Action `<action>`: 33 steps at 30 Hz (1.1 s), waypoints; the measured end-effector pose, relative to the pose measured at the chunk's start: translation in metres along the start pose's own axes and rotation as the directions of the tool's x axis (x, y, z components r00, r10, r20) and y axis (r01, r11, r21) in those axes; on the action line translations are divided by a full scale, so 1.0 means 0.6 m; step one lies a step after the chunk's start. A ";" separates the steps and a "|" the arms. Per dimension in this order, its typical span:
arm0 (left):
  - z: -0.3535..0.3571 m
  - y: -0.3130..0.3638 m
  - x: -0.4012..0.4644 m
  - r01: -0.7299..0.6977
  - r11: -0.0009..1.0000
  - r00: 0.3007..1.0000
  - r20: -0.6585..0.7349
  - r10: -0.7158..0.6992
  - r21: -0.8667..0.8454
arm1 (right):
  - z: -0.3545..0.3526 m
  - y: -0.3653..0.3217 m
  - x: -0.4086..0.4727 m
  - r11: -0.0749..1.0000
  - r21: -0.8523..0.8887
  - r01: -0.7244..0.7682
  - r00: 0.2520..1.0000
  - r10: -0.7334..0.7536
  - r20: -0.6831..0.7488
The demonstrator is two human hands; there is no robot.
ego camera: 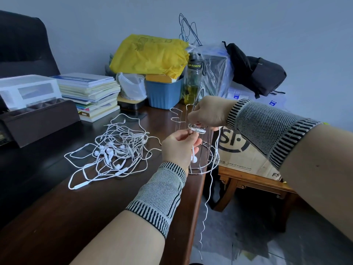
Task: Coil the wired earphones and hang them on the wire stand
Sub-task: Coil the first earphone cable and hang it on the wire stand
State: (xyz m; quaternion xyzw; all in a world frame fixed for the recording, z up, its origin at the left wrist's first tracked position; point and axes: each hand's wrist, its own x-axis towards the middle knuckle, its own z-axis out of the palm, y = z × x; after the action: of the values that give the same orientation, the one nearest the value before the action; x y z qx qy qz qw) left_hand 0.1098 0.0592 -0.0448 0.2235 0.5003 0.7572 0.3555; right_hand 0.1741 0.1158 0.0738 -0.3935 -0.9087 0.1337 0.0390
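Note:
A small coil of white earphone cable (pixel 197 129) is held between both hands, just in front of the chrome wire stand (pixel 202 161) at the desk's right edge. My left hand (pixel 178 148) pinches the coil from below, and an earbud (pixel 194 159) dangles under it. My right hand (pixel 208 113) pinches the same cable from above. A long loose tail of the cable (pixel 210 180) hangs off the desk edge toward the floor. A tangled heap of several more white earphones (pixel 114 152) lies on the dark desk to the left.
Stacked books (pixel 91 92), a blue bin (pixel 164 92), a yellow bag (pixel 150 54), a bottle (pixel 193 81) and a black backpack (pixel 256 71) crowd the back of the desk. A brown organiser (pixel 38 119) stands at the left. A cardboard box (pixel 246 155) sits on a low wooden table beyond the right edge.

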 end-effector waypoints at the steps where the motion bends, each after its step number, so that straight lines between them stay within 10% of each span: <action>1: 0.000 0.000 0.000 0.001 1.000 1.000 -0.003 -0.001 0.001 | 0.000 -0.002 -0.002 1.000 -0.011 0.002 1.000 -0.002 0.003; 33: 0.015 -0.015 -0.003 -0.086 0.990 0.996 -0.027 0.089 0.110 | 0.024 0.009 -0.021 0.962 -0.194 0.189 0.954 -0.227 -0.196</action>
State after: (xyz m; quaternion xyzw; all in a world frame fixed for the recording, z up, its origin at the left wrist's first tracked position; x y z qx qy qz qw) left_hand 0.1197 0.0655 -0.0496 0.2519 0.5361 0.7472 0.3012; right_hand 0.1841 0.1072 0.0590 -0.3092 -0.9437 0.0056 0.1174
